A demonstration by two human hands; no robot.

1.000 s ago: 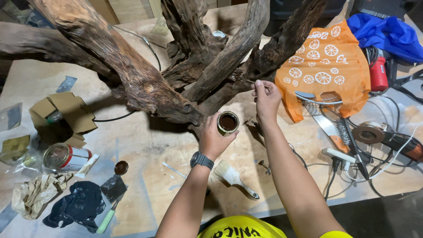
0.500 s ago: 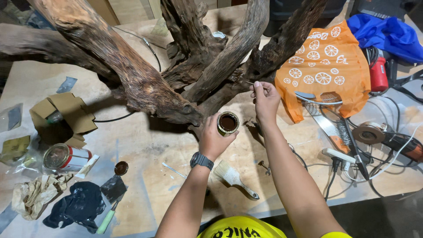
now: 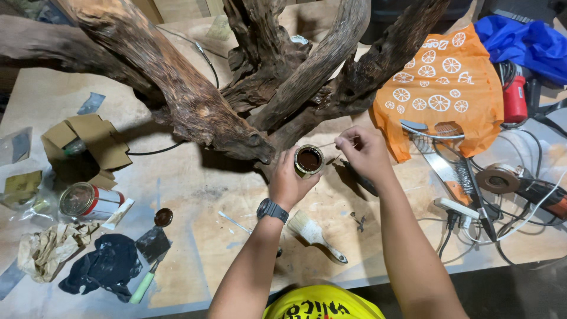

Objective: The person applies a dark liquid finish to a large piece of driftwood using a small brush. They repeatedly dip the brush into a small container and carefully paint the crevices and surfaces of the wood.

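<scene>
My left hand (image 3: 289, 183) grips a small open tin (image 3: 309, 160) of dark brown liquid, held just below a large gnarled driftwood piece (image 3: 195, 106) that stands on the wooden workbench (image 3: 195, 236). My right hand (image 3: 365, 152) is to the right of the tin, fingers pinched on a thin pale stick (image 3: 326, 143) whose tip points left over the tin's rim. A watch is on my left wrist.
A flat paintbrush (image 3: 316, 233) lies below my hands. A tin can on its side (image 3: 87, 201), an open cardboard box (image 3: 85, 145), rags and a tin lid sit at left. An orange patterned bag (image 3: 449, 88), a wire brush, power tools and cables crowd the right.
My right hand has dropped from the driftwood branch down towards the tin, bringing the thin stick with it. The left hand and tin have stayed put.
</scene>
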